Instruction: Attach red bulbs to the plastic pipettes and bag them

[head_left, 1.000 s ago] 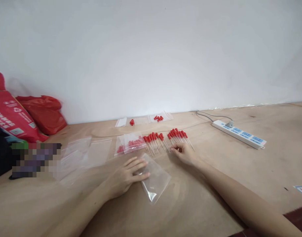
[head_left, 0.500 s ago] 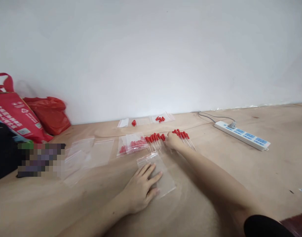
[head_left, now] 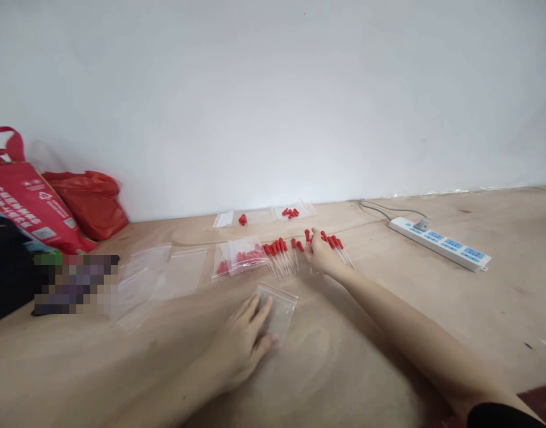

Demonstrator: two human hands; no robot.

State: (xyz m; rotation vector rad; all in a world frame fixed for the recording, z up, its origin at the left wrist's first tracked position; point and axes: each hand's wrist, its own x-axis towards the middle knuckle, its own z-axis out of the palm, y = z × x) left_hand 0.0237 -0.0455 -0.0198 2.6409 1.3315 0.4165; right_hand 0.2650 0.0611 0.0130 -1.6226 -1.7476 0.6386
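Note:
My left hand (head_left: 246,339) lies flat, fingers spread, on an empty clear zip bag (head_left: 279,306) with a red seal line. My right hand (head_left: 321,254) reaches to the row of glass droppers with red rubber bulbs (head_left: 282,252). Its fingers are closed around one or two droppers, whose red bulbs stick up above the fingers. More droppers (head_left: 338,246) lie just right of that hand. A filled clear bag of red-bulbed droppers (head_left: 239,260) rests left of the row.
Empty clear bags (head_left: 166,276) lie to the left. Small bags with loose red bulbs (head_left: 291,212) sit by the white wall. A white power strip (head_left: 440,249) lies at the right. Red bags (head_left: 54,202) and a dark object stand at far left.
My right hand moved onto the droppers and lifted some by their bulbs. My left hand slid back toward me on the empty bag, which now lies narrower under it.

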